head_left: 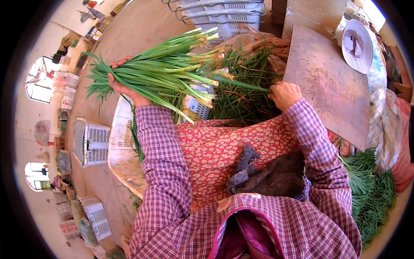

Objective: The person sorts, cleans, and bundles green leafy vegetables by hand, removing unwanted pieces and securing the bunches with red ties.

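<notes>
My left hand is wrapped round a large bunch of long flat-leaved greens, which look like green garlic. The pale stem ends, some with brown peel, point right and the leaf tips spread out to the left past my hand. To the right, my right hand is closed, pinching the end of a long green leaf. This leaf is stretched, slightly blurred, from the bunch's stem ends. Beneath lies a heap of loose green leaves, next to the red floral apron over my lap.
A worn board stands right of my right hand, with a pale hat at its top. More greens lie at lower right. A white crate is by my left forearm; stacked crates stand ahead. A dark cloth rests on my lap.
</notes>
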Demonstrator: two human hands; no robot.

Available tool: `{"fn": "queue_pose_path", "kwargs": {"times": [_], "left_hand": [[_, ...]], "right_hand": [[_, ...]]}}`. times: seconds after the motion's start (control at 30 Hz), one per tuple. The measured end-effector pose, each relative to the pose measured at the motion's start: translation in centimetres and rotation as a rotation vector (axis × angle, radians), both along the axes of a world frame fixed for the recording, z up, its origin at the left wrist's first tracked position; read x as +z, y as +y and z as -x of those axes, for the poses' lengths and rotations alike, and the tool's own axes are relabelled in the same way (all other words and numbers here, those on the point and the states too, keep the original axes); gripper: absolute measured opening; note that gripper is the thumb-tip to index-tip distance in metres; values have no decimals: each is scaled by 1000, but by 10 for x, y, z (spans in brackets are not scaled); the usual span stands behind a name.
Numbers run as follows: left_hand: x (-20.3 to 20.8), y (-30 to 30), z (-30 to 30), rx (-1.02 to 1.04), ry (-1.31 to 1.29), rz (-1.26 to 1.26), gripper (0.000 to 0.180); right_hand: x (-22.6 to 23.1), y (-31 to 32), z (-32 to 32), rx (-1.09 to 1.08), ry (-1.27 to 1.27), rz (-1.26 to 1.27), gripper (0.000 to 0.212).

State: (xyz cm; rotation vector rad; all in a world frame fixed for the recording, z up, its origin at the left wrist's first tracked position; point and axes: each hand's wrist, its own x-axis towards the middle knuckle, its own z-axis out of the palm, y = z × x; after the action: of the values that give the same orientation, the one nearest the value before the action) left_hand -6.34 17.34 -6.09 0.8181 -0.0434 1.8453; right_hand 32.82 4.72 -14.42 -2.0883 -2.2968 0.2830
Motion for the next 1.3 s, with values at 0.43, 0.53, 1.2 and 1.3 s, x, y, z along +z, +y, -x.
{"fn": "queue_pose_path", "kwargs": {"times": [0.43,0.53,1.2,1.3], "left_hand": [[3,-1,-7,-88,2,-3,19],[3,-2,-3,-109,-31,-3,19],[-4,5,-5,-18,57,33,19],[-7,3,-6,28,55,60,19]], "right_hand": [[78,0,59,389,721,-766,17],[63,-4,46,332,767,-659,14],[86,-3,62,203,656,-308,37],[56,2,58,370,820,-360,28]]}}
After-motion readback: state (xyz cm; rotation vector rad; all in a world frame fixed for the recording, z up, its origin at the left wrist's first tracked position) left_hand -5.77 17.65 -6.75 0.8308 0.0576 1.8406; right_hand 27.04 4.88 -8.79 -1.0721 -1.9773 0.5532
